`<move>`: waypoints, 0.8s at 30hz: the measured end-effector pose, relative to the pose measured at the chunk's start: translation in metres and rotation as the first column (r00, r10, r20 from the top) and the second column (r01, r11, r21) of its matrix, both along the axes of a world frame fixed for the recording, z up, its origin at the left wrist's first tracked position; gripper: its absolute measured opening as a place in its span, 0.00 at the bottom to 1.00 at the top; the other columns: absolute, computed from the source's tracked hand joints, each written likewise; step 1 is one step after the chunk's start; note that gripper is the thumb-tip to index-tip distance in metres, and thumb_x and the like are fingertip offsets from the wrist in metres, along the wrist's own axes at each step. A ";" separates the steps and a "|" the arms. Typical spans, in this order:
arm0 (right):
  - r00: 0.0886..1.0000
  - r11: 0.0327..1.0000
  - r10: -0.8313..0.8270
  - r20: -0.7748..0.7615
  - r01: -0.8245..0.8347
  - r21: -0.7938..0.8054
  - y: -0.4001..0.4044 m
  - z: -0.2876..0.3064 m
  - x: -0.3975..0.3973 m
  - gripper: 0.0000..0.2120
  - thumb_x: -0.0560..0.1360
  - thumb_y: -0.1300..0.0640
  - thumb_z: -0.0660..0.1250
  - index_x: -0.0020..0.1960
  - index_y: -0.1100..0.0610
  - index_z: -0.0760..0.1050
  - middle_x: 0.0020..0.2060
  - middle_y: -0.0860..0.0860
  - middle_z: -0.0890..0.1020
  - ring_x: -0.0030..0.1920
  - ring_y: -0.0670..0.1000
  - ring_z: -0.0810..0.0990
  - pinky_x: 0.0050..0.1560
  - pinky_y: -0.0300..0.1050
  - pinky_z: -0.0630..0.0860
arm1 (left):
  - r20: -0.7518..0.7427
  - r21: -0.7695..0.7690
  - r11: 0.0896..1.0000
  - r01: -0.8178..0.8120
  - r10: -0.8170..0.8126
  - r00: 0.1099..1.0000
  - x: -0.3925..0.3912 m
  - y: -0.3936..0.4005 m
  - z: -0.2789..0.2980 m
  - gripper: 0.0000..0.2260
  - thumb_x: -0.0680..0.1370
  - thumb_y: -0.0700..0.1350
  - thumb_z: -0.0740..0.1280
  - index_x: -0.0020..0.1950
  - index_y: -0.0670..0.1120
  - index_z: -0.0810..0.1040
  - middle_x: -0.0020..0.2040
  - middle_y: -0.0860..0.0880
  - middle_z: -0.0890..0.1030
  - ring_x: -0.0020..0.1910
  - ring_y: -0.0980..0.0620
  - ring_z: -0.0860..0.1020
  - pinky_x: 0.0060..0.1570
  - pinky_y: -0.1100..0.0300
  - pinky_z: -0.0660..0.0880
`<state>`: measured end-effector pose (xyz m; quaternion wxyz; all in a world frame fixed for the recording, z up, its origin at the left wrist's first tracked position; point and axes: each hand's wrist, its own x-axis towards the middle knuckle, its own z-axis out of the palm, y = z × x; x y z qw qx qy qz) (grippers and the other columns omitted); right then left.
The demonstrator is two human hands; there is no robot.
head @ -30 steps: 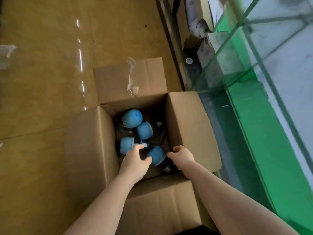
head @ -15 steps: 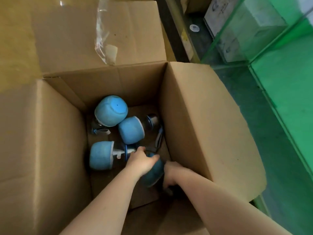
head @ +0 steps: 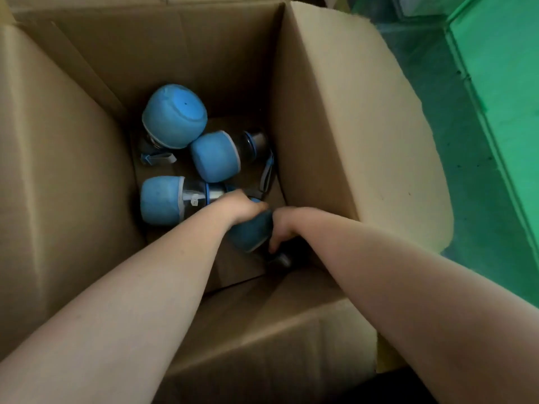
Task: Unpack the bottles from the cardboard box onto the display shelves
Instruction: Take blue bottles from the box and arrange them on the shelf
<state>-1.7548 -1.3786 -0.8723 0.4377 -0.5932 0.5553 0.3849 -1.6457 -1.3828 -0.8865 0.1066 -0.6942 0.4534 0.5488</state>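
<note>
Both my arms reached deep into cardboard box (head: 344,118). My left hand (head: 243,207) curled over top of nearest blue-sleeved bottle (head: 252,233); my right hand (head: 281,228) gripped its other side, fingers wrapped underneath. Bottle lay tilted at box bottom. Three other bottles (head: 215,156) lay beside it, untouched. Green floor (head: 481,185) to right.

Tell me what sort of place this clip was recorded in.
Probably a shop or stockroom during restocking. Both hands reach into a large cardboard box holding several identical blue-sleeved bottles, which suggests bulk stock, and a green surface lies beside the box. No shelves show clearly, so this is a guess.
</note>
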 end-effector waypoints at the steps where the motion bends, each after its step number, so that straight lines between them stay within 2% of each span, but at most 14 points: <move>1: 1.000 1.000 0.005 -0.003 -0.005 0.004 0.001 0.000 -0.001 0.27 0.71 0.52 0.73 0.66 0.62 0.71 0.62 0.56 0.76 0.60 0.55 0.76 0.59 0.47 0.75 | 0.009 0.014 1.000 0.011 -0.011 1.000 -0.002 0.000 0.000 0.31 0.76 0.58 0.64 0.73 0.42 0.63 0.70 0.42 0.68 0.66 0.44 0.70 0.59 0.57 0.69; 4: 1.000 1.000 0.020 -0.010 -0.019 0.019 0.004 -0.002 -0.002 0.28 0.72 0.52 0.72 0.67 0.62 0.69 0.62 0.57 0.75 0.61 0.56 0.76 0.61 0.49 0.75 | 0.015 0.079 0.997 0.013 -0.015 1.000 -0.007 0.001 -0.007 0.36 0.76 0.60 0.63 0.77 0.46 0.54 0.74 0.41 0.62 0.69 0.41 0.66 0.64 0.52 0.67; 7: 1.000 1.000 -0.009 -0.017 0.010 0.020 0.007 -0.006 -0.003 0.32 0.72 0.51 0.72 0.70 0.62 0.65 0.63 0.57 0.74 0.61 0.56 0.75 0.61 0.49 0.75 | 0.053 0.100 0.995 -0.011 0.005 0.999 -0.014 0.005 -0.016 0.37 0.75 0.63 0.62 0.77 0.49 0.51 0.74 0.40 0.61 0.68 0.39 0.66 0.64 0.48 0.69; 12: 0.994 0.994 -0.105 -0.016 0.106 0.026 0.011 -0.011 -0.003 0.30 0.72 0.50 0.72 0.69 0.62 0.67 0.64 0.57 0.74 0.62 0.55 0.75 0.61 0.47 0.74 | 0.086 0.050 0.991 -0.127 0.123 0.989 -0.022 0.004 -0.023 0.34 0.75 0.63 0.61 0.77 0.50 0.55 0.72 0.40 0.63 0.66 0.39 0.68 0.61 0.48 0.71; 16: 0.983 0.982 -0.184 -0.005 0.184 -0.031 0.018 -0.014 -0.005 0.32 0.70 0.50 0.74 0.68 0.62 0.67 0.64 0.56 0.75 0.63 0.54 0.75 0.59 0.44 0.74 | 0.132 0.007 0.983 -0.185 0.183 0.974 -0.020 0.005 -0.027 0.35 0.71 0.64 0.65 0.73 0.52 0.62 0.67 0.41 0.67 0.61 0.39 0.72 0.59 0.47 0.74; 19: 0.968 0.965 -0.246 0.043 0.248 -0.082 0.023 -0.016 -0.008 0.32 0.66 0.51 0.77 0.66 0.60 0.70 0.62 0.54 0.77 0.61 0.52 0.77 0.57 0.42 0.74 | 0.166 0.006 0.984 -0.178 0.175 0.971 -0.013 0.005 -0.024 0.39 0.65 0.67 0.67 0.72 0.52 0.64 0.68 0.41 0.67 0.61 0.39 0.72 0.60 0.48 0.73; 22: 0.945 0.944 -0.305 0.119 0.317 -0.096 0.025 -0.012 -0.008 0.34 0.65 0.52 0.78 0.67 0.58 0.70 0.63 0.53 0.76 0.62 0.52 0.76 0.58 0.42 0.74 | 0.185 -0.010 0.986 -0.165 0.164 0.969 -0.005 0.004 -0.016 0.43 0.59 0.70 0.66 0.70 0.52 0.67 0.66 0.42 0.69 0.60 0.40 0.72 0.60 0.50 0.73; 24: 0.932 0.934 -0.321 0.165 0.341 -0.108 0.024 -0.009 -0.007 0.35 0.64 0.53 0.79 0.67 0.58 0.69 0.63 0.53 0.76 0.62 0.53 0.76 0.57 0.42 0.74 | 0.195 -0.045 0.989 -0.138 0.144 0.970 -0.001 0.003 -0.009 0.43 0.59 0.71 0.66 0.70 0.52 0.68 0.66 0.42 0.71 0.61 0.41 0.73 0.61 0.51 0.72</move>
